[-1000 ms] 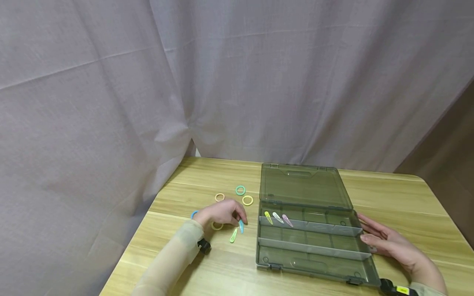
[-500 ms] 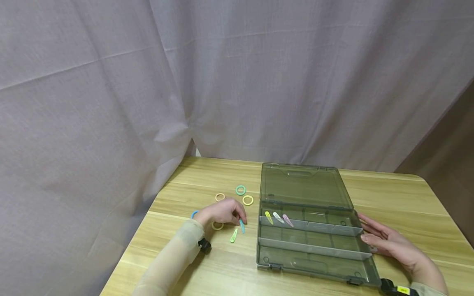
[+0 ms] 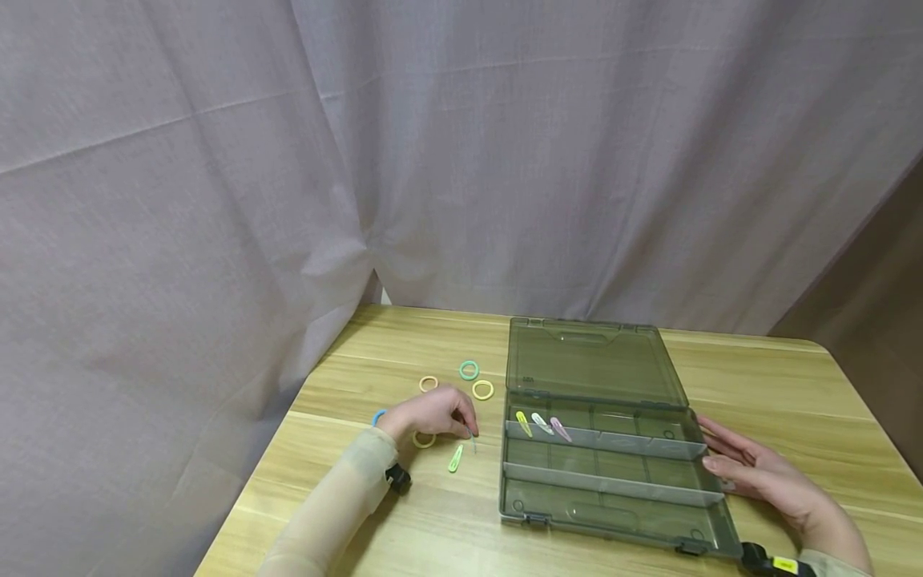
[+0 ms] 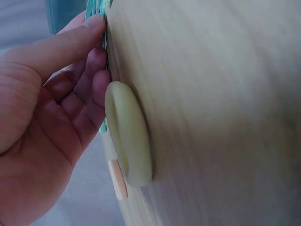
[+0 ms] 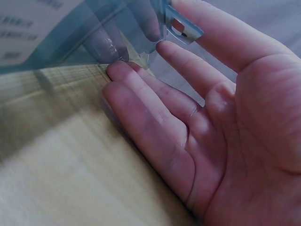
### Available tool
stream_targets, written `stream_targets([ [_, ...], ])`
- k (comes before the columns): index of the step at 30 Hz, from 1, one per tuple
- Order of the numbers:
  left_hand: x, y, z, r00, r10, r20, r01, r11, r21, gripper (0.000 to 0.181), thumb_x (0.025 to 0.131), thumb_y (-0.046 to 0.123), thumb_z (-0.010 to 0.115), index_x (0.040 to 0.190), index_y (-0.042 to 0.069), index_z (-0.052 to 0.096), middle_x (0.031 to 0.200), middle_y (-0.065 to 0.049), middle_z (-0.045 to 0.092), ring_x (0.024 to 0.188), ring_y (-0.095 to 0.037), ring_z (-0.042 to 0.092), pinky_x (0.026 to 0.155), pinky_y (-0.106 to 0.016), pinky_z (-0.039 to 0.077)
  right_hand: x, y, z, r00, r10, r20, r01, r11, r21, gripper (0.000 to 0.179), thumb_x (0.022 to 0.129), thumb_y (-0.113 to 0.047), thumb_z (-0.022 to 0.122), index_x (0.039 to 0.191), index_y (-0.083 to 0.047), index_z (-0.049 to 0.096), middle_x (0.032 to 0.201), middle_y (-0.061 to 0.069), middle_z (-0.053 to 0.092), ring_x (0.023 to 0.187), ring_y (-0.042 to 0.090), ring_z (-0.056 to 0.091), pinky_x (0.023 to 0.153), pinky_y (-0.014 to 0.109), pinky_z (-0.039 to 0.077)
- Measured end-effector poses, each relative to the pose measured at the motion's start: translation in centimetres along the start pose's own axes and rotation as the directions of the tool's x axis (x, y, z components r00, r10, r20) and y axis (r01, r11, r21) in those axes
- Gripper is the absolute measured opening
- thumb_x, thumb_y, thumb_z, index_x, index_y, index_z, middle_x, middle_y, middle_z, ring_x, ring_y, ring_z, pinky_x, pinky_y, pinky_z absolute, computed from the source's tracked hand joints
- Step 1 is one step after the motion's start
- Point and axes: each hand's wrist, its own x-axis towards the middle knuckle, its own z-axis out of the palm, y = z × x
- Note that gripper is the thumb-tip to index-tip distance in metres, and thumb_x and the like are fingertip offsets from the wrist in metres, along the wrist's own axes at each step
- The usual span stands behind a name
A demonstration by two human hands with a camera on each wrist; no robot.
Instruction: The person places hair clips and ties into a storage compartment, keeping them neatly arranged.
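Observation:
My left hand point(image 3: 436, 413) pinches a blue snap hair clip point(image 3: 473, 442) just over the table, left of the box. The clip is seen nearly edge-on in the head view; its teal end point(image 4: 96, 5) shows at the fingertips in the left wrist view. A light green hair clip point(image 3: 456, 458) lies beside that hand. My right hand point(image 3: 782, 485) rests with fairly straight fingers against the right side of an open, dark see-through compartment box point(image 3: 613, 525), thumb at its rim. Yellow point(image 3: 523, 425), white point(image 3: 541, 424) and pink point(image 3: 560, 430) hair clips lie in its back compartment.
Round hair ties lie about the left hand: green point(image 3: 469, 370), yellow point(image 3: 482, 390), orange point(image 3: 429, 385), a partly hidden blue one point(image 3: 378, 417) and a pale yellow one point(image 4: 134, 136). The box lid point(image 3: 594, 365) lies folded back. Grey curtains point(image 3: 505, 160) hang behind the table.
The blue hair clip has turned in the left fingers from its broad side to nearly edge-on. The left hand has barely shifted; the right hand and box look still.

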Motion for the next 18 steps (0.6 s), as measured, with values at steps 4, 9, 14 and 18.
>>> stream_targets([
  [4, -0.01, 0.00, 0.04, 1.000, -0.007, -0.008, 0.007, 1.000, 0.011, 0.008, 0.091, 0.000, 0.084, 0.093, 0.008, 0.085, 0.090, 0.007, 0.075, 0.079, 0.005, 0.061, 0.075, -0.018, 0.055, -0.03, 0.00, 0.02, 1.000, 0.003, -0.005, -0.003, 1.000, -0.009, 0.072, 0.113, -0.015, 0.053, 0.173, -0.017, 0.014, 0.133, -0.044, 0.044, 0.120, -0.018, 0.049, 0.090, 0.029, 0.056],
  [9, -0.22, 0.09, 0.06, 0.999, -0.041, -0.025, 0.040, 0.999, -0.014, 0.008, 0.091, 0.001, 0.083, 0.093, 0.008, 0.085, 0.090, 0.006, 0.077, 0.079, 0.004, 0.063, 0.076, -0.019, 0.056, -0.06, 0.09, 0.02, 1.000, -0.003, -0.002, 0.003, 1.000, -0.005, 0.072, 0.113, -0.015, 0.053, 0.173, -0.018, 0.015, 0.134, -0.044, 0.044, 0.120, -0.017, 0.049, 0.090, 0.029, 0.056],
  [14, -0.48, -0.01, -0.01, 0.996, -0.066, -0.052, 0.064, 0.997, -0.040, 0.007, 0.094, 0.003, 0.081, 0.095, 0.009, 0.085, 0.092, 0.001, 0.080, 0.081, 0.005, 0.066, 0.079, -0.020, 0.056, -0.10, 0.13, 0.00, 1.000, -0.009, 0.003, 0.009, 1.000, 0.013, 0.072, 0.112, -0.014, 0.053, 0.173, -0.018, 0.015, 0.134, -0.045, 0.045, 0.121, -0.017, 0.050, 0.089, 0.029, 0.056],
  [18, -0.64, -0.17, -0.16, 0.996, -0.054, -0.076, 0.052, 0.998, -0.022, 0.008, 0.096, 0.003, 0.079, 0.097, 0.010, 0.085, 0.095, 0.006, 0.079, 0.085, 0.004, 0.067, 0.083, -0.021, 0.057, -0.04, 0.07, -0.01, 1.000, -0.001, 0.005, 0.001, 1.000, 0.019, 0.072, 0.113, -0.014, 0.053, 0.173, -0.017, 0.014, 0.133, -0.046, 0.045, 0.120, -0.016, 0.051, 0.089, 0.030, 0.056],
])
